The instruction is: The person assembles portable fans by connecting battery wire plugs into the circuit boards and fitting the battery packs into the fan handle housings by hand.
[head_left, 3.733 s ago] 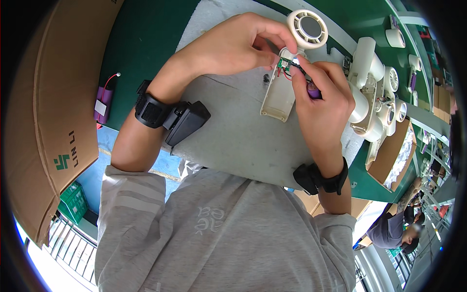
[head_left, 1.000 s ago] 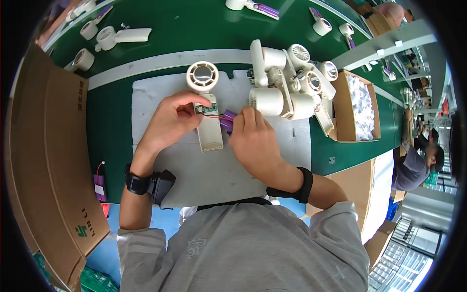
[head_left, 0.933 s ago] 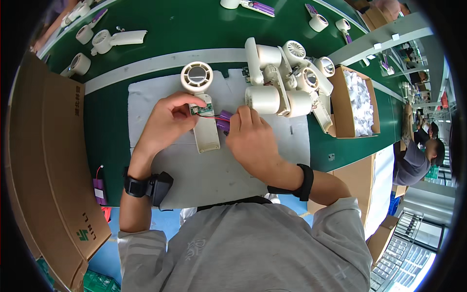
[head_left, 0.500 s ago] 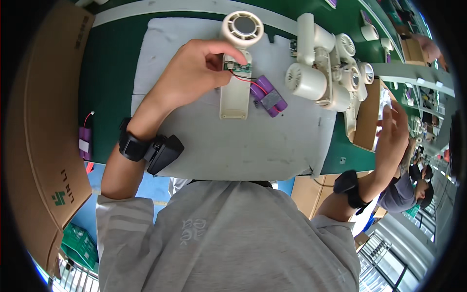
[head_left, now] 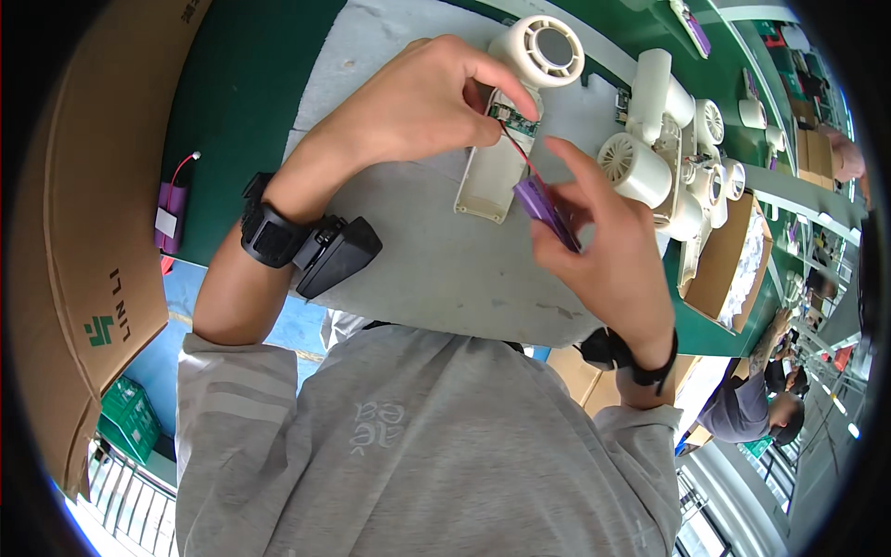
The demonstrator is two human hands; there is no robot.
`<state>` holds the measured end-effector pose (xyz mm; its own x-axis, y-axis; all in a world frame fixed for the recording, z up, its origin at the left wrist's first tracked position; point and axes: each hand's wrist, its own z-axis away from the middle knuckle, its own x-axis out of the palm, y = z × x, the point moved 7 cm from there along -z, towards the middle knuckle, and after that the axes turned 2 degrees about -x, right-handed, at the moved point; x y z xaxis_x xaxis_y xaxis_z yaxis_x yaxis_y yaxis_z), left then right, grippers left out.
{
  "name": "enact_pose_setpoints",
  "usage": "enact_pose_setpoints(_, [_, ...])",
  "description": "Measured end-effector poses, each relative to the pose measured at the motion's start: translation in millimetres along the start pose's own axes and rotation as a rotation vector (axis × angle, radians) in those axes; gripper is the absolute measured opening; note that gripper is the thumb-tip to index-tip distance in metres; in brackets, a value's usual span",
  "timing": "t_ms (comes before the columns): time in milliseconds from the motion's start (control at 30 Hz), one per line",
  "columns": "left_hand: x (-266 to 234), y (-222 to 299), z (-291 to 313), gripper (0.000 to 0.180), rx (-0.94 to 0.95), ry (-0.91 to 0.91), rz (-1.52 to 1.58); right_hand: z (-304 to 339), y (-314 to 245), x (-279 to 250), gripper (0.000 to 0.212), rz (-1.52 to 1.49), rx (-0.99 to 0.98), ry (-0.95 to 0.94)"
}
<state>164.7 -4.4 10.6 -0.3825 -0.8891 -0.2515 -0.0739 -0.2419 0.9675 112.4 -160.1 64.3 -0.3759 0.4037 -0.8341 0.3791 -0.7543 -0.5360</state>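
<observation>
A cream handheld fan with its round head (head_left: pixel 548 51) away from me lies on the grey mat, its handle shell (head_left: pixel 484 186) lying open. Across the handle my left hand (head_left: pixel 422 97) has its thumb and forefinger bent around a small green circuit board (head_left: pixel 513 118). My right hand (head_left: pixel 613 246) holds a purple battery pack (head_left: pixel 543 206) tilted beside the handle, between thumb and fingers. Red and dark wires (head_left: pixel 516 148) run from the pack to the board under my left fingertips, where their ends are hidden.
Several cream fans (head_left: pixel 640 167) are piled on the right, beside a cardboard box (head_left: pixel 719 269) of white material. Another purple battery pack (head_left: pixel 170 218) lies at the left by a large carton (head_left: pixel 88 186). A person (head_left: pixel 742 408) is farther right.
My right hand has come from the box at the right and taken hold of the battery pack, raising it off the mat. My left hand stays at the board. The whole view has shifted.
</observation>
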Motion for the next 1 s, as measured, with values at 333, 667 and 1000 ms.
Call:
enact_pose_setpoints(333, [-2,10,0,0.028,0.122,-0.027,-0.092,15,6,29,0.079,-1.346,0.202,-0.401])
enact_pose_setpoints(667, [-1,28,5,0.029,0.402,0.037,-0.275,13,1,31,0.082,-1.253,0.181,-0.339])
enact_pose_setpoints(1000, [3,29,4,0.025,0.407,-0.015,-0.294,11,9,35,0.066,-0.940,-0.015,-0.050])
